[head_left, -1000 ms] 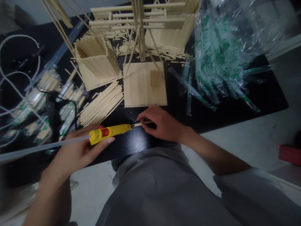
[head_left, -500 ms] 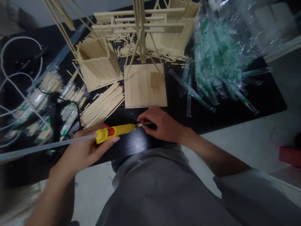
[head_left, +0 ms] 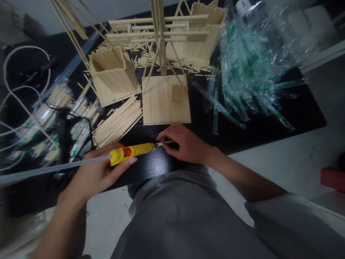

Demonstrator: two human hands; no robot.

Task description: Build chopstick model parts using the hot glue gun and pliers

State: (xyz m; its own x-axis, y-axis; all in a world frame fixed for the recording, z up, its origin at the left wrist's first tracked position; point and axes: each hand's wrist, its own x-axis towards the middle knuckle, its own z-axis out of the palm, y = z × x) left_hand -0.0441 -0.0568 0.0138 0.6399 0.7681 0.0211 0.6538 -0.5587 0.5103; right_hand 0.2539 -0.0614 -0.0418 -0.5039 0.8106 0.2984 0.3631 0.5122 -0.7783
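Left hand (head_left: 97,171): grip wrapped around the hot-glue gun (head_left: 134,150). Right hand (head_left: 185,144): grip pinching a wooden stick (head_left: 169,142). Align the nozzle (head_left: 157,144) squarely with it.

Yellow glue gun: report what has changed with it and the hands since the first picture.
The left hand has moved the yellow glue gun slightly to the right, closer to the right hand. Nothing was taken up or let go: the right hand still pinches a thin stick. The pile of sticks lies as before.
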